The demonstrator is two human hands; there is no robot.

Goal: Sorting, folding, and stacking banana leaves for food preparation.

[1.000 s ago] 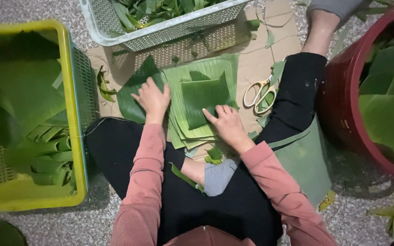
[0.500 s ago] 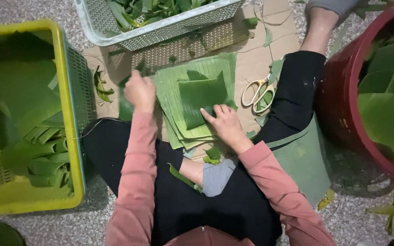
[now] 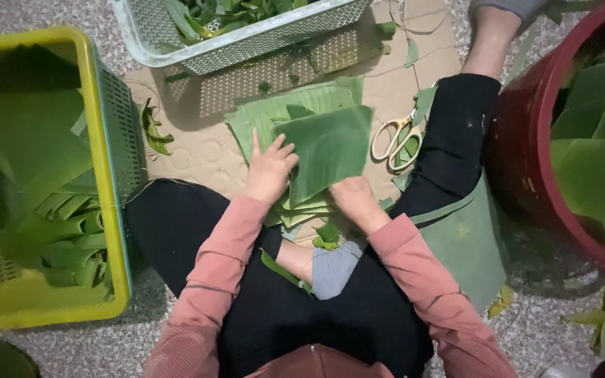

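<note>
I sit on the floor with a stack of cut green leaves (image 3: 274,115) on cardboard in front of my legs. My left hand (image 3: 269,170) lies flat on the left part of the stack, fingers spread. My right hand (image 3: 356,199) is at the stack's near edge, and its fingers are hidden under the top leaf piece (image 3: 330,147). That darker, squarish piece is raised and tilted over the hand, which grips it. Scissors with pale handles (image 3: 397,140) lie just right of the stack.
A yellow basket (image 3: 110,133) holding folded leaves stands at my left. A pale mesh basket (image 3: 246,49) of leaf trimmings sits beyond the stack. A red tub (image 3: 526,161) with large leaves is at my right. Leaf scraps (image 3: 152,129) lie on the cardboard.
My left hand came back from the left edge onto the stack. My right hand slid toward me and lifted the top leaf piece, which now covers its fingers.
</note>
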